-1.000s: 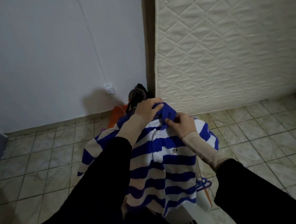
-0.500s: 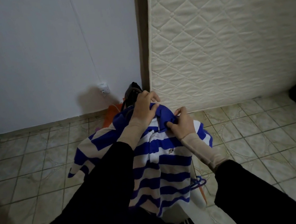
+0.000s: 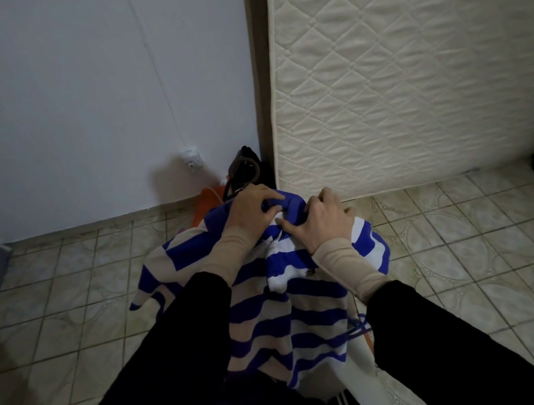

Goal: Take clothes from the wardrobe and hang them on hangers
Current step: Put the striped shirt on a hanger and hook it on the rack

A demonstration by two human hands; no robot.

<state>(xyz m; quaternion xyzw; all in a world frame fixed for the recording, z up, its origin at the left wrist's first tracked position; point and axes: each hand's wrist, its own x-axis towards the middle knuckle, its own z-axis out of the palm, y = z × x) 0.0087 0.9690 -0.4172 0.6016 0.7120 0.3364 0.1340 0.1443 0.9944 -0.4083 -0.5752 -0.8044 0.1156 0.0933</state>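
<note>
Both hands raised, knuckles up: left hand [image 3: 250, 212] and right hand [image 3: 321, 222] pinching blue collar (striped shirt [image 3: 284, 307]).

The floor [image 3: 82, 299] was laid with pale patterned tiles with dark grout lines. A quilted cream mattress [image 3: 410, 59] stood on edge on it, against the wall. Just left of the mattress's foot sat a black object [image 3: 247, 170], too dim to identify, with something orange [image 3: 206, 201] beside it.
</note>
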